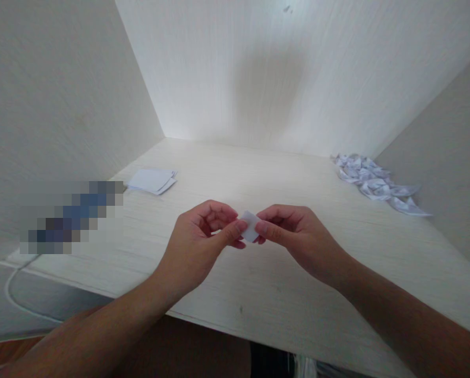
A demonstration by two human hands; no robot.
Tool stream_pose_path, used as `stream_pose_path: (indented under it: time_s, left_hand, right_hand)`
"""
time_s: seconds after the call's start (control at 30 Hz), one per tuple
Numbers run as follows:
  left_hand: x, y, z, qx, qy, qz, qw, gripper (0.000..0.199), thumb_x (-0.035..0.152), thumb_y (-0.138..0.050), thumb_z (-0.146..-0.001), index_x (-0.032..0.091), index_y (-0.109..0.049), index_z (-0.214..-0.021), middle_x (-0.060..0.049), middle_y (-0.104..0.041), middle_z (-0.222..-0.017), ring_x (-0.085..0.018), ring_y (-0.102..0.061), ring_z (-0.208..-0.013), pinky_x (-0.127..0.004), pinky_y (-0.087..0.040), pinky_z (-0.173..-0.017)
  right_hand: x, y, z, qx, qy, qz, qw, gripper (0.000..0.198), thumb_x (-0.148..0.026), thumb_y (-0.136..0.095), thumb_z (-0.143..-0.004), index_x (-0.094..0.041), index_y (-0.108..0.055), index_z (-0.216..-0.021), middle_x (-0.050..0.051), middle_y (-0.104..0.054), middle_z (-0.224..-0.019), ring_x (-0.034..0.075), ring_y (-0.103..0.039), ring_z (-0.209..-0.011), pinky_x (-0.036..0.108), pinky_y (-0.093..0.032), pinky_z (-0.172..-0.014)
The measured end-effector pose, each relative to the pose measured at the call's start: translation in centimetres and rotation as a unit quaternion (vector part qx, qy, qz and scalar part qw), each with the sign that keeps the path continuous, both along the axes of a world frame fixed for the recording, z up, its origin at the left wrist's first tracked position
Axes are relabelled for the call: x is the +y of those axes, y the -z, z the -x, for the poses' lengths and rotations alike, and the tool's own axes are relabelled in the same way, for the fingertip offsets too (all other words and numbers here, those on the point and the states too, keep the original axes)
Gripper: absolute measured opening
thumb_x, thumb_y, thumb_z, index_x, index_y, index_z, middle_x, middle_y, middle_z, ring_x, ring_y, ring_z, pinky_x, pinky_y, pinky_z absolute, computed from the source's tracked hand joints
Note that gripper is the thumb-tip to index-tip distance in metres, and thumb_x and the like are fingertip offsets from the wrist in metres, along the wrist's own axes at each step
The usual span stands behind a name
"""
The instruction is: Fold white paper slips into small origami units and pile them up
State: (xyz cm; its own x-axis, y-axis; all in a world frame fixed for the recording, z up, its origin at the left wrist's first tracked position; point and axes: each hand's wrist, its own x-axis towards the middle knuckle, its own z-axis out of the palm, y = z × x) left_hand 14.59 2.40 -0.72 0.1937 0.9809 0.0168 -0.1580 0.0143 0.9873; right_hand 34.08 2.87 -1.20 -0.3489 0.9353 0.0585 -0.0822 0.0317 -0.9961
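Between my hands, above the middle of the desk, is a small folded piece of white paper [250, 227], turned so that it looks like a diamond. My left hand [208, 228] pinches its left side, with the thumb on top and the fingers curled behind. On the right side, my right hand [292, 227] holds it in a similar pinch. Fingers hide the paper's edges, and its underside cannot be seen.
A stack of white paper sheets [150, 180] lies at the back left of the desk [235, 173]. Several folded white paper pieces [371, 181] are heaped at the back right. A pixelated object [77, 218] sits at the left edge, near a white cable [9, 289]. Panels enclose three sides.
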Motion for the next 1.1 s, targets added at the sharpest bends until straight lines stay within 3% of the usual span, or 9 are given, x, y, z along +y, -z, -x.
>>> stream_pose_path:
  time_s: [0.27, 0.47, 0.53, 0.67, 0.77, 0.9, 1.0, 1.1]
  left_hand:
    - [-0.1, 0.8, 0.0, 0.015, -0.011, -0.039, 0.999, 0.02, 0.026, -0.089, -0.074, 0.017, -0.076, -0.085, 0.0, -0.078, -0.072, -0.015, -0.075, -0.065, -0.024, -0.066, -0.063]
    - [-0.2, 0.7, 0.3, 0.093, -0.016, -0.091, 0.991, 0.013, 0.025, -0.084, -0.08, 0.018, -0.077, -0.088, 0.0, -0.078, -0.075, -0.014, -0.075, -0.063, -0.02, -0.064, -0.058]
    - [-0.3, 0.8, 0.6, 0.166, -0.015, -0.159, 0.973, 0.007, 0.023, -0.08, -0.084, 0.02, -0.077, -0.089, 0.001, -0.078, -0.077, -0.012, -0.074, -0.064, -0.017, -0.06, -0.055]
    - [-0.4, 1.0, 1.1, 0.295, -0.015, -0.319, 0.901, 0.007, 0.02, -0.075, -0.089, 0.023, -0.077, -0.095, 0.002, -0.077, -0.082, -0.008, -0.072, -0.068, -0.011, -0.053, -0.051]
    - [-0.4, 0.9, 1.2, 0.309, -0.023, -0.367, 0.877, 0.008, 0.018, -0.075, -0.09, 0.022, -0.074, -0.096, 0.004, -0.077, -0.084, -0.007, -0.072, -0.069, -0.011, -0.054, -0.058]
    - [-0.5, 0.5, 0.9, 0.304, -0.031, -0.363, 0.88, 0.01, 0.015, -0.074, -0.09, 0.022, -0.074, -0.096, 0.005, -0.078, -0.085, -0.006, -0.072, -0.071, -0.008, -0.052, -0.057]
    - [-0.7, 0.4, 0.8, 0.294, -0.03, -0.318, 0.901, 0.011, 0.014, -0.072, -0.089, 0.023, -0.074, -0.095, 0.005, -0.078, -0.084, -0.006, -0.072, -0.068, -0.006, -0.047, -0.047]
    - [-0.8, 0.3, 0.7, 0.278, -0.016, -0.252, 0.927, 0.008, 0.019, -0.071, -0.089, 0.024, -0.075, -0.093, 0.005, -0.078, -0.083, -0.007, -0.071, -0.065, -0.009, -0.049, -0.047]
  right_hand:
    - [-0.1, 0.0, 0.0, -0.105, 0.047, -0.049, 0.992, 0.026, -0.045, -0.079, -0.085, -0.021, -0.081, -0.077, 0.002, -0.075, -0.07, 0.014, -0.065, -0.067, 0.027, -0.05, -0.065]
    - [-0.5, 0.1, 0.1, -0.174, 0.055, -0.128, 0.975, 0.019, -0.036, -0.071, -0.093, -0.02, -0.081, -0.088, 0.002, -0.078, -0.08, 0.015, -0.067, -0.072, 0.027, -0.05, -0.065]
    - [-0.6, 0.1, 0.3, -0.199, 0.066, -0.192, 0.959, 0.015, -0.03, -0.07, -0.094, -0.019, -0.079, -0.095, 0.002, -0.079, -0.085, 0.014, -0.069, -0.075, 0.026, -0.051, -0.067]
    - [-0.7, 0.3, 0.3, -0.241, 0.088, -0.33, 0.908, 0.008, -0.019, -0.068, -0.096, -0.017, -0.075, -0.093, 0.001, -0.076, -0.085, 0.011, -0.068, -0.076, 0.023, -0.051, -0.071]
    - [-0.8, 0.1, 0.2, -0.253, 0.089, -0.364, 0.892, 0.009, -0.016, -0.066, -0.096, -0.016, -0.074, -0.09, 0.001, -0.075, -0.084, 0.01, -0.067, -0.076, 0.022, -0.051, -0.071]
    - [-1.0, -0.2, 0.1, -0.251, 0.11, -0.368, 0.889, 0.011, -0.013, -0.066, -0.095, -0.018, -0.072, -0.087, 0.0, -0.075, -0.082, 0.01, -0.068, -0.074, 0.023, -0.051, -0.07]
    - [-1.0, -0.2, 0.2, -0.255, 0.119, -0.361, 0.889, 0.011, -0.016, -0.067, -0.096, -0.018, -0.072, -0.087, 0.0, -0.074, -0.08, 0.011, -0.067, -0.073, 0.023, -0.05, -0.068]
    - [-0.9, -0.2, 0.2, -0.275, 0.096, -0.351, 0.89, 0.016, -0.021, -0.064, -0.098, -0.018, -0.071, -0.084, 0.0, -0.072, -0.077, 0.011, -0.064, -0.07, 0.025, -0.048, -0.066]
